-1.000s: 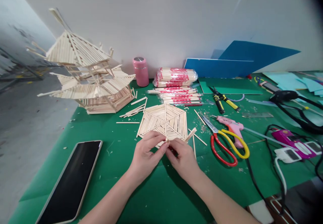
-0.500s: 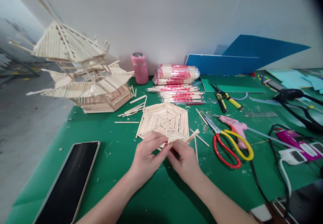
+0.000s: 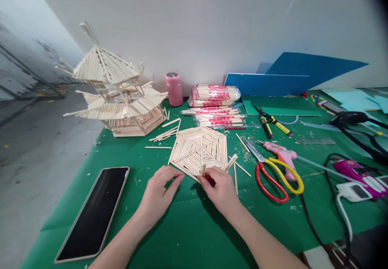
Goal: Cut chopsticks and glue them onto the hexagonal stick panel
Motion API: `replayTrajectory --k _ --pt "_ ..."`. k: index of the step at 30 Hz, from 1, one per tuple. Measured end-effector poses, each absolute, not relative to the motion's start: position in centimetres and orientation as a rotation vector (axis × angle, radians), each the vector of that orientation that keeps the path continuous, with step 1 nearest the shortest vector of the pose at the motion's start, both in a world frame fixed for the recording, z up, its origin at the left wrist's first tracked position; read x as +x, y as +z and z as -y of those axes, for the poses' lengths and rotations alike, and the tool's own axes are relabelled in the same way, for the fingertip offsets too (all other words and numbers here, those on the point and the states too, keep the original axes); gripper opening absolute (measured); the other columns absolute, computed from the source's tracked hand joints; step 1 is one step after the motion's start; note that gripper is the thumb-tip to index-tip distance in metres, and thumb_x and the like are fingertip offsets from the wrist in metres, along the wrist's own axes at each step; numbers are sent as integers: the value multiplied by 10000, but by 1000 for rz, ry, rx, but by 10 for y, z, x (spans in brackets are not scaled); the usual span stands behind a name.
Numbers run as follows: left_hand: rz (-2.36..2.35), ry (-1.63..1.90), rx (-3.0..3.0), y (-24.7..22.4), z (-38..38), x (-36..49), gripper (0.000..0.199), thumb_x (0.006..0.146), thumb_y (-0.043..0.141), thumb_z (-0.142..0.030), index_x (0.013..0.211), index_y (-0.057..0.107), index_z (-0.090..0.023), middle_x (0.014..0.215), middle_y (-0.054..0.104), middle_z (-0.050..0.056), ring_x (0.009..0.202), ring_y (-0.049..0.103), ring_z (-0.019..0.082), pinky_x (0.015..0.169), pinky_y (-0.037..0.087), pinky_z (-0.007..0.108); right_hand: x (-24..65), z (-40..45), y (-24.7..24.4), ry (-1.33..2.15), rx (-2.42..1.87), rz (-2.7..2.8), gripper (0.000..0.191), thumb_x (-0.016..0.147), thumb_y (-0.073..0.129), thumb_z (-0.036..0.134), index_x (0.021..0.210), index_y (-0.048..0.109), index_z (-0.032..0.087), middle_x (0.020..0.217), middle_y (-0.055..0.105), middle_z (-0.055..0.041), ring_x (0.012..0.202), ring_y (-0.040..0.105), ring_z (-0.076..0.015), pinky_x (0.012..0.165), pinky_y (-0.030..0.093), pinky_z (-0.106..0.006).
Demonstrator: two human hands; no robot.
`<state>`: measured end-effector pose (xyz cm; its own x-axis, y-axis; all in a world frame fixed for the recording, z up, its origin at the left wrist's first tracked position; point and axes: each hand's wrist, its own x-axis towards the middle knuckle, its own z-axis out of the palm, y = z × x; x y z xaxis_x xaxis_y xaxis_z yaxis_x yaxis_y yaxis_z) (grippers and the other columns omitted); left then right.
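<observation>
A hexagonal panel of pale wooden sticks lies flat on the green table. My right hand pinches a short wooden stick upright at the panel's near edge. At the near left corner, my left hand has thumb and forefinger close together around the panel's edge; whether a stick is between the fingertips is too small to tell. Another stick slants up at the near right corner, beyond my right hand. Loose sticks lie left of the panel.
A stick pagoda model stands at the back left, beside a pink flask. Wrapped stick bundles lie behind the panel. Scissors, a pink glue gun and pliers are on the right, a phone on the left.
My left hand has moved left, away from my right hand, to the panel's near left edge. My right hand stays near its place, its stick now upright. The view has shifted slightly.
</observation>
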<state>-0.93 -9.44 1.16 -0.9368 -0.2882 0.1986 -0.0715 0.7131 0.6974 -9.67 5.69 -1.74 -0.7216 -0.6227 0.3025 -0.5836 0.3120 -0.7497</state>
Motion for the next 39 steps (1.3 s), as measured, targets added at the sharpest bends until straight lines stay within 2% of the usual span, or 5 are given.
replayTrajectory --k 5,9,12,20,39 --pt "2564 -1004 346 23 85 -12 290 835 364 -222 550 398 -181 541 414 -34 522 417 102 507 367 217 -95 -56 -19 -1412 -1149 -2518 105 770 482 187 700 559 173 612 523 -3 589 478 -133 541 344 -236" --pt "2419 -1120 154 31 71 -30 82 784 446 -155 747 519 -167 730 532 17 697 504 128 642 428 256 -95 -55 -20 -1423 -1151 -2517 98 768 480 180 711 559 170 609 519 -2 566 465 -124 523 346 -231" --pt "2359 -1200 34 32 63 -41 187 761 497 -150 938 553 -172 893 575 66 842 536 161 729 451 303 -95 -55 -21 -1443 -1153 -2520 103 768 471 181 706 553 173 592 508 6 539 452 -117 500 341 -223" --pt "2309 -1182 22 22 63 -51 84 746 540 -168 775 618 -179 754 633 49 718 584 165 652 481 312 -95 -54 -21 -1479 -1149 -2508 126 764 468 166 643 499 178 585 488 13 548 453 -118 506 339 -224" --pt "2345 -1185 -74 25 63 -56 105 759 500 -163 695 582 -178 658 595 18 686 527 149 630 450 289 -96 -55 -23 -1504 -1131 -2486 95 751 473 168 671 520 186 599 511 8 557 469 -125 516 354 -226"
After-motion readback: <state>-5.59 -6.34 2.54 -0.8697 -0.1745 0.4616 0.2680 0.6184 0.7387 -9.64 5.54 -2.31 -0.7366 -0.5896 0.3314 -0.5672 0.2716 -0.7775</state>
